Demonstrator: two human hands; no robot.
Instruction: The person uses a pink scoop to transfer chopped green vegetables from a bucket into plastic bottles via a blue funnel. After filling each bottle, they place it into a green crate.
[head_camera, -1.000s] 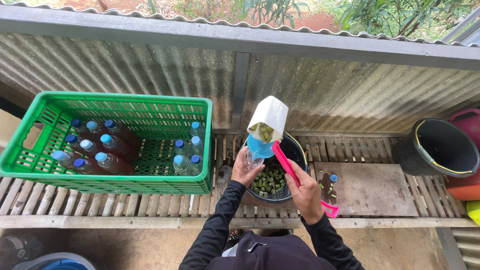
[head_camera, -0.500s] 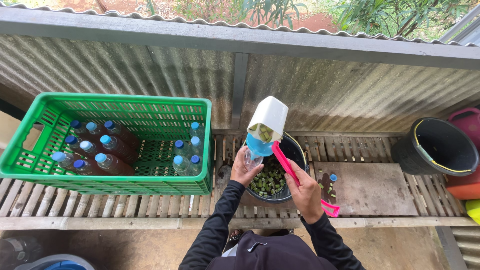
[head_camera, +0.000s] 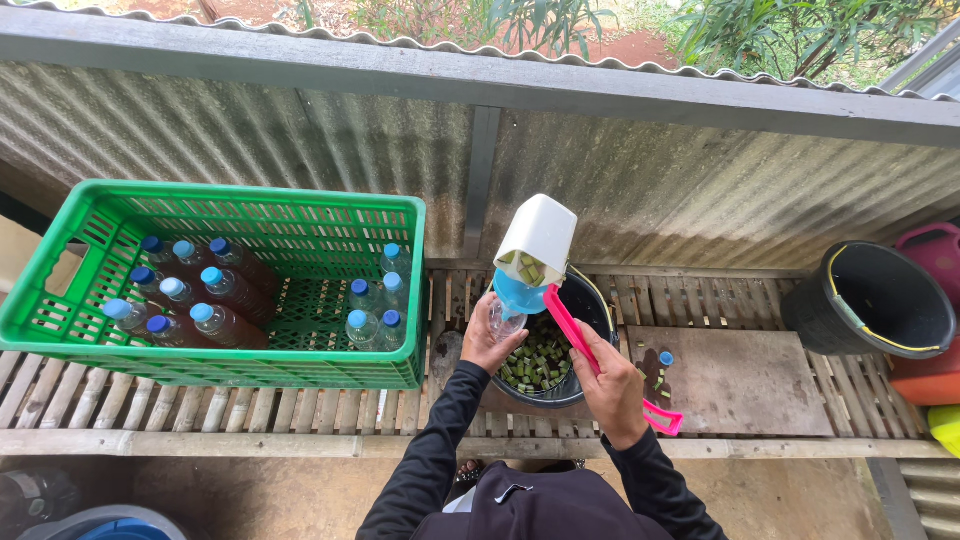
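With your left hand (head_camera: 488, 345) gripping the clear bottle (head_camera: 505, 320) above the black bucket (head_camera: 590, 300), keep your right hand (head_camera: 612, 385) clenched on the pink-handled scoop (head_camera: 540, 240), tipping the green pieces slowly into the blue funnel (head_camera: 520, 293).

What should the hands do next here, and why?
Probably tip the white scoop a little further: green pieces sit at its mouth over the blue funnel on the clear bottle in the left hand; the right hand holds its pink handle.
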